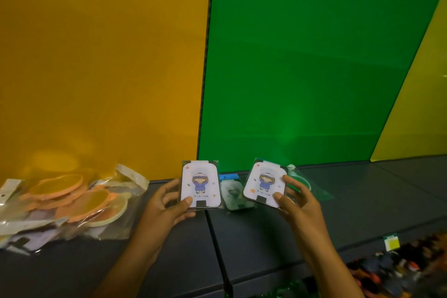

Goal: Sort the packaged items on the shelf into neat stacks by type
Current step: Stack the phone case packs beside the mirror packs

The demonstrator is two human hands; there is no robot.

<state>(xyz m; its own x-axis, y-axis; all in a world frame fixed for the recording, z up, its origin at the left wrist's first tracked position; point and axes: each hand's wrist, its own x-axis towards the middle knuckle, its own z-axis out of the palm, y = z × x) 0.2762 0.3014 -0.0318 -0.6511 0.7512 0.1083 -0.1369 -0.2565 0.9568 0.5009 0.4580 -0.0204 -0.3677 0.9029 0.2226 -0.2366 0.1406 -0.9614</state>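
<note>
My left hand [167,205] grips a white packaged card [200,185] printed with a cartoon child, held upright above the dark shelf [266,227]. My right hand [296,197] grips a matching cartoon card [263,182], tilted to the right. Between them a green-tinted packaged card [233,195] lies flat on the shelf. Another clear packet with a green ring [306,185] lies behind my right hand, partly hidden. At the left is a loose heap of clear packets holding orange oval pieces [72,198].
An orange panel [96,68] and a green panel [314,68] form the back wall, with a yellow panel [416,104] at the right. A seam [217,249] splits the shelf. Small colourful goods and a price tag [391,243] sit below at the lower right.
</note>
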